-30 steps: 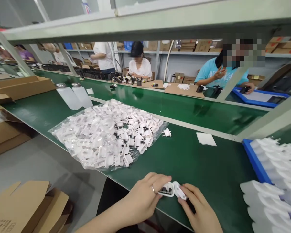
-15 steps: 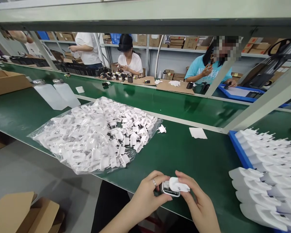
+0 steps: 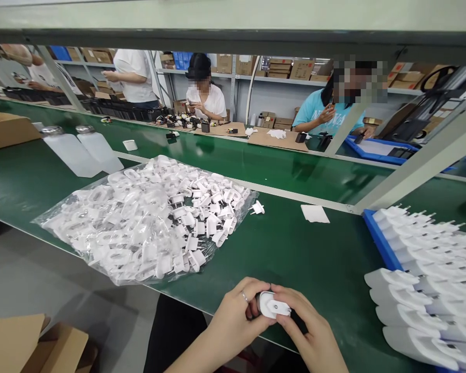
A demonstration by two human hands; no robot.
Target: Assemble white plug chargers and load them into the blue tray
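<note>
Both my hands grip one small white plug housing (image 3: 270, 305) just above the near edge of the green bench (image 3: 306, 254). My left hand (image 3: 235, 318), with a ring on one finger, pinches its left side. My right hand (image 3: 314, 336) closes on its right side, thumb on top of the white cover. A clear plastic bag (image 3: 140, 223) heaped with several loose white plug parts lies to the upper left of my hands.
A blue tray (image 3: 380, 241) stacked with white plug bodies sits at the right. One loose plug part (image 3: 257, 207) and a white paper square (image 3: 314, 213) lie mid-bench. Two white bottles (image 3: 81, 149) stand at the left. People work across the far conveyor. Cardboard boxes (image 3: 34, 344) sit below left.
The white cover, held apart in my right hand before, now sits pressed onto the housing between both hands. The view shifted slightly right and down.
</note>
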